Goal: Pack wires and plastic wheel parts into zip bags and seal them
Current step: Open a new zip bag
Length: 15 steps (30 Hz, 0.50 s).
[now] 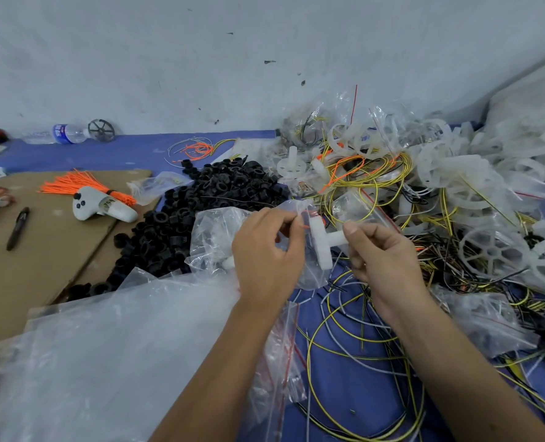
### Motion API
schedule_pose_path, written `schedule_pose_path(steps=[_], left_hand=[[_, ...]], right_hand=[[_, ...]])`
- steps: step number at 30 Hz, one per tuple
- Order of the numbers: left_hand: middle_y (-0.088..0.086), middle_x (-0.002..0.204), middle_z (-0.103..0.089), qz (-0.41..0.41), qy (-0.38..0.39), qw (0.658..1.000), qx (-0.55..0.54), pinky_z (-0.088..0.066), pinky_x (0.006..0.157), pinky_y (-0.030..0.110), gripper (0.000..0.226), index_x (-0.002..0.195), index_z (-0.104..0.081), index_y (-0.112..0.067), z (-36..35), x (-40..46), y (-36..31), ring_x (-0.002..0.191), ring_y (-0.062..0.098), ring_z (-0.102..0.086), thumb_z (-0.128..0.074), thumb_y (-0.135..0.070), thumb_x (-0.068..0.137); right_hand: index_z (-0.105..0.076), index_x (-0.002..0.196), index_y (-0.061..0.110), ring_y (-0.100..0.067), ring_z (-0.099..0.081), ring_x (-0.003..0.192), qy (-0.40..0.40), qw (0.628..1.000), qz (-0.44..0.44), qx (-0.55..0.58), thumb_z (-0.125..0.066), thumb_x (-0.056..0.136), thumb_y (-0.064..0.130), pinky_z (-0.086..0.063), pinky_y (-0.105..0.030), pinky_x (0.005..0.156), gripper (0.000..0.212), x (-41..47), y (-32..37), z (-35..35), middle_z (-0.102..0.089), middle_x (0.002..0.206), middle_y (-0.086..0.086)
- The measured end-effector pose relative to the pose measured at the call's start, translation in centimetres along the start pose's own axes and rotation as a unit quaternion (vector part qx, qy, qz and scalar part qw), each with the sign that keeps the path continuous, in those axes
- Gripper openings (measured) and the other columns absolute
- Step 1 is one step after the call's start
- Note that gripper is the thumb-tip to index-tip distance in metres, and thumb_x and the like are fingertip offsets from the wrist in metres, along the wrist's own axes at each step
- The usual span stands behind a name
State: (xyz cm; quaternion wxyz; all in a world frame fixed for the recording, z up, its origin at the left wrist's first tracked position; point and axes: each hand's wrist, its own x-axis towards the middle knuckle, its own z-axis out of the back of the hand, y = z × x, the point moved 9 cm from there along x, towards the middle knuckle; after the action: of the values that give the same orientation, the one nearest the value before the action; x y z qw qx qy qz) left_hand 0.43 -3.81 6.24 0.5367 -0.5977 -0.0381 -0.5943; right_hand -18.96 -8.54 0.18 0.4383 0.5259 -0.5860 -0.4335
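At frame centre, the left hand (pixel 266 250) pinches open a zip bag (pixel 213 237) while the right hand (pixel 381 253) grips a white wheel part (pixel 320 242), apparently to insert it.

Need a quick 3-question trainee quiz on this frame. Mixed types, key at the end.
1. True or false: the right hand holds the white wheel part by its stem.
2. What does the left hand pinch? A) pen B) zip bag C) water bottle
3. Fill in: the pile of black rings lies to the ____ of the hands.

Key: 1 true. 2 B, the zip bag; the pen lies on the cardboard and the water bottle lies by the wall. 3 left.
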Motion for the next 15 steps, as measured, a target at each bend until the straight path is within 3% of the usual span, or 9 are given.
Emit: schedule_pose_path(steps=[5, 11, 13, 15], left_hand=[[-0.013, 0.074, -0.057, 0.001, 0.012, 1.0, -0.026, -0.039, 0.062, 0.018, 0.016, 0.078, -0.068, -0.017, -0.2, -0.2, -0.6, 0.067, 0.007, -0.053, -0.069, -0.012, 0.093], [-0.009, 0.076, -0.059, -0.008, 0.021, 1.0, -0.019, -0.039, 0.06, 0.019, 0.015, 0.08, -0.07, -0.016, -0.1, -0.3, -1.2, 0.065, 0.009, -0.053, -0.07, -0.011, 0.095], [-0.011, 0.077, -0.058, -0.011, 0.025, 1.0, -0.008, -0.036, 0.06, 0.016, 0.014, 0.081, -0.071, -0.016, -0.2, -0.3, -1.5, 0.064, 0.006, -0.05, -0.07, -0.012, 0.095], [-0.011, 0.079, -0.059, -0.019, 0.03, 0.999, -0.001, -0.036, 0.061, 0.015, 0.012, 0.083, -0.072, -0.015, -0.4, -0.5, -1.8, 0.063, 0.003, -0.047, -0.07, -0.013, 0.094]], right_hand=[[-0.074, 0.085, 0.013, -0.015, -0.051, 0.05, 0.008, 0.997, 0.052, -0.056, -0.073, 0.09, 0.015, -0.043, -0.024, 0.042, 0.006, 0.0, 0.7, -0.1, -0.061, 0.062, -0.007], [-0.071, 0.089, 0.016, -0.022, -0.065, 0.054, 0.033, 0.981, 0.113, -0.154, -0.067, 0.095, 0.013, -0.056, -0.038, 0.049, 0.007, -0.5, 1.5, -0.8, -0.07, 0.068, -0.009], [-0.07, 0.091, 0.019, -0.021, -0.068, 0.058, 0.032, 0.954, 0.181, -0.238, -0.07, 0.093, 0.016, -0.058, -0.041, 0.055, 0.003, -0.9, 2.6, -1.2, -0.07, 0.069, -0.003], [-0.069, 0.095, 0.018, -0.013, -0.068, 0.065, 0.034, 0.906, 0.262, -0.332, -0.074, 0.089, 0.015, -0.056, -0.031, 0.062, 0.008, -1.8, 3.8, -2.3, -0.07, 0.072, 0.005]])
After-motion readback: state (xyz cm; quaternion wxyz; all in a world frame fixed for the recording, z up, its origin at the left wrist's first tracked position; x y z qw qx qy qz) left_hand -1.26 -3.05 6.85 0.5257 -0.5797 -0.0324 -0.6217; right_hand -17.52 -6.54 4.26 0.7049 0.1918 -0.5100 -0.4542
